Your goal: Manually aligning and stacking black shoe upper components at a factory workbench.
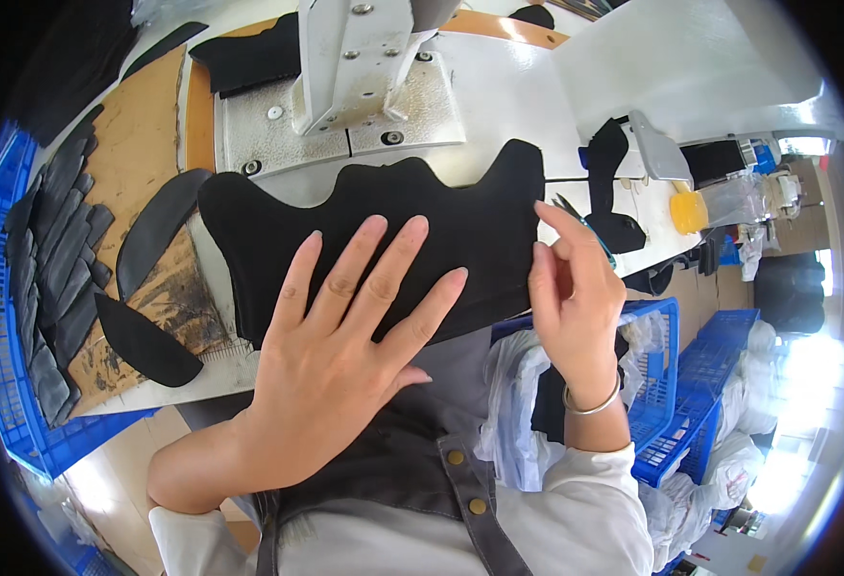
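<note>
Head view: left hand point(345, 336) flat on black fabric piece point(412, 221); right hand point(571, 298) pinching edge.

Bright daylight glares from the lower right; fisheye edges bend and darken, centre sharp.

**Cloth, metal, wood and plastic**

Under the left hand point(331, 355) lies matt black cloth point(393, 216). Beyond it, a dull speckled metal plate point(345, 120). Left, worn rough wood board point(144, 144); glossy blue plastic crate point(662, 422) below the right hand point(576, 298).
</note>
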A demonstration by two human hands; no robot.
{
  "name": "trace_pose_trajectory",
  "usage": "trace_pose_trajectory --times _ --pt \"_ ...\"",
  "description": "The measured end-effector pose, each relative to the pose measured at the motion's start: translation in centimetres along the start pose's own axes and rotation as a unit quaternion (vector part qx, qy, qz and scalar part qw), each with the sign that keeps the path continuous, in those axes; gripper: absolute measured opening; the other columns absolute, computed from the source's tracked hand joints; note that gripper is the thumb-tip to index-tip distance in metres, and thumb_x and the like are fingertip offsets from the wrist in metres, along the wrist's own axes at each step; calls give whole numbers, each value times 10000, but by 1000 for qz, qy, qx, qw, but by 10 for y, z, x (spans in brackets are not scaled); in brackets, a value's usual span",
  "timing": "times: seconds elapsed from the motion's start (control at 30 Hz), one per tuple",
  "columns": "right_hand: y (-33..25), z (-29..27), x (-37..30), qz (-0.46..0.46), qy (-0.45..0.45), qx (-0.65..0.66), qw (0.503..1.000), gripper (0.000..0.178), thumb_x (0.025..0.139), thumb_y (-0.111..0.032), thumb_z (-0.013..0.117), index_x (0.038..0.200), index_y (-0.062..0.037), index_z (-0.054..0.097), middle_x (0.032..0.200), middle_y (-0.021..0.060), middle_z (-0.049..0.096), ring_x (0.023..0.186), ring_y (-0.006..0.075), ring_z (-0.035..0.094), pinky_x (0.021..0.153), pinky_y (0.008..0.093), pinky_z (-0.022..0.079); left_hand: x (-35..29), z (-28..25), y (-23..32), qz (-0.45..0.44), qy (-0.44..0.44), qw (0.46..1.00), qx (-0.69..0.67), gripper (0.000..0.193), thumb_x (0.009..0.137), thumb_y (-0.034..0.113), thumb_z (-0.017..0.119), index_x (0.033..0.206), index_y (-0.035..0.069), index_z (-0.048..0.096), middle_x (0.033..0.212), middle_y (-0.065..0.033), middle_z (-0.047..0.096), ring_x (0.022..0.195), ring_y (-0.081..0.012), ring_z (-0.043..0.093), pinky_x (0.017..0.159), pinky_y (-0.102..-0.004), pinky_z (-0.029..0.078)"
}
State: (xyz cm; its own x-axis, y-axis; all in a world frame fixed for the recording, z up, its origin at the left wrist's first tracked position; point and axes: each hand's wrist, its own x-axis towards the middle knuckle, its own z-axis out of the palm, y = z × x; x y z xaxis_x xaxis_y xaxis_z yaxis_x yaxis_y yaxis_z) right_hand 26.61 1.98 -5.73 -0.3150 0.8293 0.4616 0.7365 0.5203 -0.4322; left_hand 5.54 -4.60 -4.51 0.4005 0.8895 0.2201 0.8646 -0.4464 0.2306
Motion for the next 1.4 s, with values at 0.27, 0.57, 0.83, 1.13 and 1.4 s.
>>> trace_pose_trajectory --times 0.27,0.57,0.83,1.13,1.4 --pt "15 -5 -12 165 -6 244 956 153 896 -52 601 1035 8 630 768 37 589 599 78 521 538 225 429 32 2 -6 113 -59 987 -100 907 603 422 751 1407 178 411 1497 -77 316 1368 -297 300 1084 -517 257" --pt "-12 -2 -4 33 72 66 995 255 760 -13 722 990 -50 619 767 52 557 545 129 482 516 237 400 27 4 -10 127 -38 986 -100 944 653 538 709 1458 223 330 1517 -131 261 1369 -322 291 1076 -525 250" --pt "-46 -30 3 88 96 608 783 423 841 -103 678 1184 10 459 828 38 528 609 47 476 447 145 368 -6 -25 -15 54 210 969 116 438 851 83 499 1272 -32 521 1335 -178 520 1241 -282 511 1059 -419 346" --pt "-26 -6 -11 30 14 459 888 169 877 -29 558 1025 52 565 894 130 581 654 119 573 603 216 469 -35 -100 -131 -128 266 895 335 577 710 -113 492 1283 -53 494 1307 -194 531 1205 -300 530 1025 -375 418" --pt "-37 5 -21 -29 -21 381 924 226 740 85 603 960 35 631 789 129 655 634 162 608 604 233 474 120 -40 -183 -90 8 977 193 587 862 196 560 1388 28 362 1293 -185 536 1193 -310 526 1008 -381 416"
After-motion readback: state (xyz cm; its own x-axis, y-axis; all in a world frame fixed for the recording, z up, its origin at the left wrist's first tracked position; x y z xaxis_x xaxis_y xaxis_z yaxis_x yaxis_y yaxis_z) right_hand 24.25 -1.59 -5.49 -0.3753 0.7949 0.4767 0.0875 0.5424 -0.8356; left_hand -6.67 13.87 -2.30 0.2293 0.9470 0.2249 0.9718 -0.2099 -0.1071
